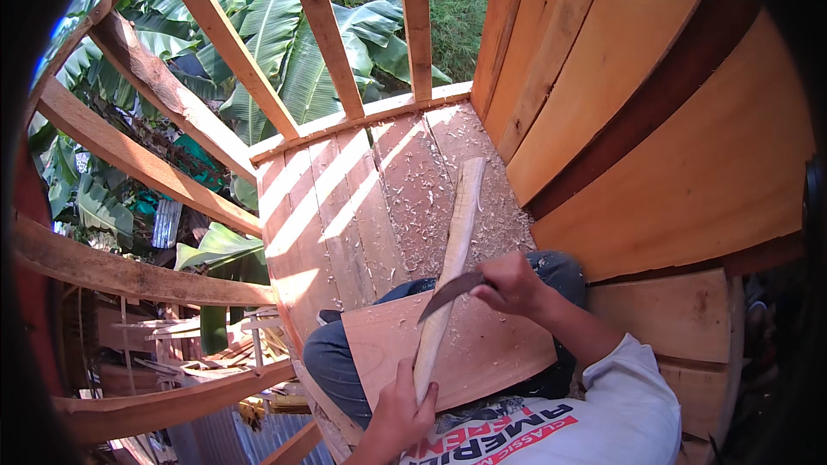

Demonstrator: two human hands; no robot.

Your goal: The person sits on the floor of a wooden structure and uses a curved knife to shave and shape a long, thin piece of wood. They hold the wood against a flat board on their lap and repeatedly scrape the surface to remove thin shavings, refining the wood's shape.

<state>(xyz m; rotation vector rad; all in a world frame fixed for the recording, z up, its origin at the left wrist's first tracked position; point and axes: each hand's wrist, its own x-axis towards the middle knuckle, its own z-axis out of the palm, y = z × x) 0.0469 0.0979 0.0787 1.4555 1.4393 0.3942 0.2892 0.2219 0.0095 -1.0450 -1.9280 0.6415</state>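
My left hand (pixel 404 411) is closed round the near end of a long pale wooden stick (pixel 461 224). The stick slants up and away from me, its far end above the shaving-strewn floor. In my right hand (pixel 514 286) is a knife with a dark, curved blade (pixel 450 294), its handle hidden in my fist. The blade lies across the stick around its middle and points left. Beneath both, a flat wooden board (pixel 370 336) rests on my lap over my jeans.
Wood shavings (pixel 422 198) litter the plank floor (pixel 323 185) ahead. Slatted wooden railings (pixel 319 30) curve round the front and left, with banana leaves (pixel 289 60) beyond. A panelled wooden wall (pixel 603 103) stands at the right. Scrap timber and corrugated metal sheets (pixel 215 435) lie below at left.
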